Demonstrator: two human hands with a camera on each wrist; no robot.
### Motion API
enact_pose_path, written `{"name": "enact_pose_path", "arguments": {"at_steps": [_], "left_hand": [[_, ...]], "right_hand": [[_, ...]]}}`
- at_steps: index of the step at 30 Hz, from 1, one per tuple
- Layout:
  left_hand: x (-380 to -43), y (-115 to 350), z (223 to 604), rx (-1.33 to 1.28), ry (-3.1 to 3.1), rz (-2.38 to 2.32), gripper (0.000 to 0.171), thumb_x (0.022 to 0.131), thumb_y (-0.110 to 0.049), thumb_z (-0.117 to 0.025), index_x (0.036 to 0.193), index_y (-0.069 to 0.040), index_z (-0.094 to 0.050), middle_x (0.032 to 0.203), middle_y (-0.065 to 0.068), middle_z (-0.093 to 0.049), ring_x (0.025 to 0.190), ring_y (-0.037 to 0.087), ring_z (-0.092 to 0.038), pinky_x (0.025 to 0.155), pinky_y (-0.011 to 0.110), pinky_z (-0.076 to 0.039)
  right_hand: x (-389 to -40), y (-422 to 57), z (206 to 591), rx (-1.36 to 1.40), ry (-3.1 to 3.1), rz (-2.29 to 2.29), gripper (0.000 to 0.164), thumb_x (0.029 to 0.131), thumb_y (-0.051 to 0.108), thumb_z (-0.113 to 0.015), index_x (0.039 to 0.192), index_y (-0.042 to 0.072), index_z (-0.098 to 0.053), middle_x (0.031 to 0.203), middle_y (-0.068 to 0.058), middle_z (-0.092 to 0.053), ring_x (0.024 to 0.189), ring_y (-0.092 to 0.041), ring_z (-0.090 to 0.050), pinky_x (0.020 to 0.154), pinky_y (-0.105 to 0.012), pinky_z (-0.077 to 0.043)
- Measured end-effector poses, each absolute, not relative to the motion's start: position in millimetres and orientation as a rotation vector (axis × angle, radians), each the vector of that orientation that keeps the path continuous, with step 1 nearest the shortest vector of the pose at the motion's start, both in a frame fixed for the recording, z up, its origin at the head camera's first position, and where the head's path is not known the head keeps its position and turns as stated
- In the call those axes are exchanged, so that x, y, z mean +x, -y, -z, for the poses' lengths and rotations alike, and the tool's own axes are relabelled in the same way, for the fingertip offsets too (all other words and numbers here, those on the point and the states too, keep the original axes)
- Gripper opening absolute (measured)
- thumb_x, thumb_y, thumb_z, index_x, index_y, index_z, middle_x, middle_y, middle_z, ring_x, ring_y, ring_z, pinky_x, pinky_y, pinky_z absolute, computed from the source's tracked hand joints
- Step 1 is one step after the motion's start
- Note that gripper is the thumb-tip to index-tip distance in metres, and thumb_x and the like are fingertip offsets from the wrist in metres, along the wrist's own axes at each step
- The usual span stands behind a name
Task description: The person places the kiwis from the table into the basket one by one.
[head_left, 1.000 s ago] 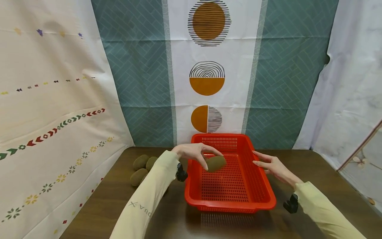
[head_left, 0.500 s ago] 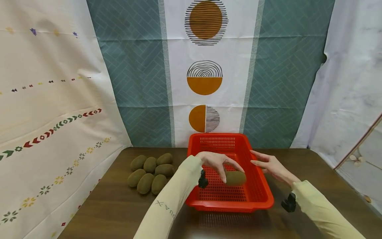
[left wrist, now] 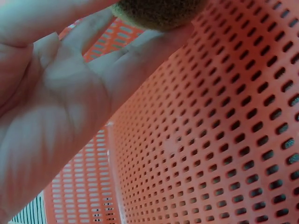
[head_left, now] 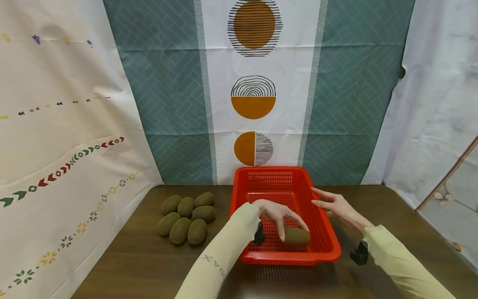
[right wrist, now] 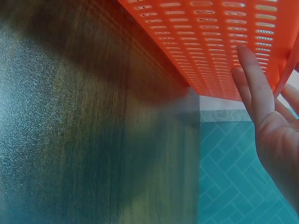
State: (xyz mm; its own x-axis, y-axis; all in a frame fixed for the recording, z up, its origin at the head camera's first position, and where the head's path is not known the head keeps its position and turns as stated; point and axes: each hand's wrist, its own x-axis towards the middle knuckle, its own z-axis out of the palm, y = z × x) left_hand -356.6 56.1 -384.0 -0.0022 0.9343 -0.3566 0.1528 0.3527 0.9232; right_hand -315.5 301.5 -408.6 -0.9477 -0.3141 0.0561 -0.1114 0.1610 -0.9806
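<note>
Between its thumb and fingers, my left hand [head_left: 278,216] holds a brown, fuzzy kiwi [head_left: 297,236] low inside the red plastic basket [head_left: 291,257], close to its front right corner. The left wrist view shows the kiwi's lower end [left wrist: 159,11] at the fingertips, over the perforated basket floor [left wrist: 196,140]. At the basket's right side, my right hand [head_left: 341,207] grips the rim. Seen in the right wrist view, some of its fingers [right wrist: 259,86] lie along the slotted outer wall while others reach over the rim.
Several more kiwis [head_left: 179,230] lie grouped on the dark wooden table [head_left: 123,265], left of the basket. A patterned cloth [head_left: 171,104] hangs behind the table, a cream cloth [head_left: 74,145] on the left and a pale marbled one [head_left: 440,104] on the right.
My left hand has carried the kiwi rightward and down, from over the basket's left part to near its front right floor. The right hand has stayed at the rim.
</note>
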Motion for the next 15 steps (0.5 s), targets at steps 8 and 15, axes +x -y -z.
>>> {"name": "enact_pose_path", "arguments": {"at_steps": [8, 15], "left_hand": [[-356, -66, 395, 1.016, -1.443, -0.777, 0.067, 0.069, 0.023, -0.061, 0.130, -0.001, -0.046, 0.131, -0.001, -0.044, 0.113, 0.005, -0.039, 0.088, 0.032, -0.039], [-355, -68, 398, 1.028, -1.459, -0.733, 0.073, 0.066, 0.022, -0.064, 0.132, -0.001, -0.044, 0.126, -0.007, -0.046, 0.113, 0.007, -0.041, 0.094, 0.028, -0.032]], "right_hand": [[-315, -301, 408, -0.426, -2.260, 1.904, 0.059, 0.090, 0.016, -0.057, 0.141, 0.004, -0.030, 0.137, -0.026, -0.031, 0.102, -0.035, -0.054, 0.073, -0.048, -0.047], [-315, -301, 408, -0.421, -2.267, 1.899, 0.059, 0.090, 0.017, -0.058, 0.141, 0.004, -0.031, 0.137, -0.026, -0.031, 0.103, -0.035, -0.053, 0.073, -0.047, -0.047]]}}
